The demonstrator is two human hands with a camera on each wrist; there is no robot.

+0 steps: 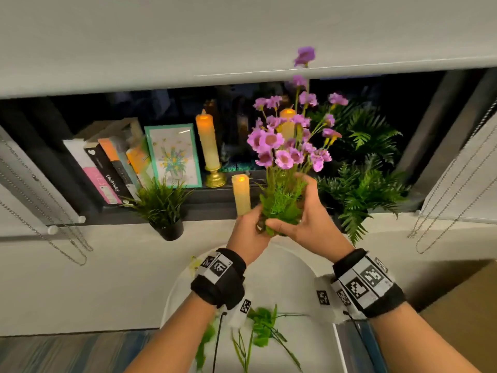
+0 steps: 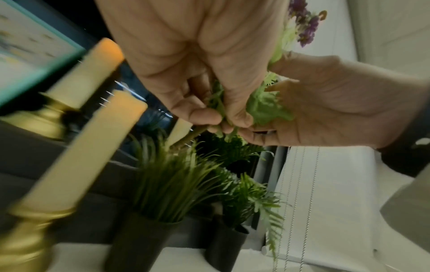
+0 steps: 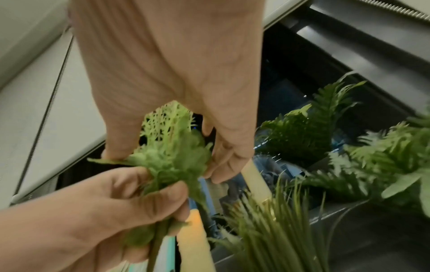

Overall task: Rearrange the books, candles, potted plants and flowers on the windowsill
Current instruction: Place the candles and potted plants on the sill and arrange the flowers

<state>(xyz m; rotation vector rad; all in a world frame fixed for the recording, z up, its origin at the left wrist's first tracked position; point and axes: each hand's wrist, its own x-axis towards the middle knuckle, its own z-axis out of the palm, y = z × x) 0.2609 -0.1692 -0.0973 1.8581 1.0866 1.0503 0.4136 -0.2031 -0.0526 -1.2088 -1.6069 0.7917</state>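
Note:
Both hands hold one bunch of purple flowers (image 1: pixel 282 146) upright in front of the windowsill. My left hand (image 1: pixel 255 230) pinches the stems (image 2: pixel 218 110) low down. My right hand (image 1: pixel 298 211) curls round the green leaves (image 3: pixel 172 156) just above. Behind the bunch stand a short lit candle (image 1: pixel 241 195), a tall candle (image 1: pixel 207 141) on a gold holder and a third candle (image 1: pixel 287 125), partly hidden by blooms. Leaning books (image 1: pixel 107 168) and a framed flower picture (image 1: pixel 173 154) sit at the left. A grass plant (image 1: pixel 164 208) stands in a black pot.
Two fern plants (image 1: pixel 363 184) fill the sill's right end. Bead chains (image 1: pixel 451 197) hang at both sides and a roller blind (image 1: pixel 242 36) hangs above. Below my wrists, a white round table (image 1: pixel 290 265) carries loose green stems (image 1: pixel 263 327). A cardboard box (image 1: pixel 462 305) stands at the right.

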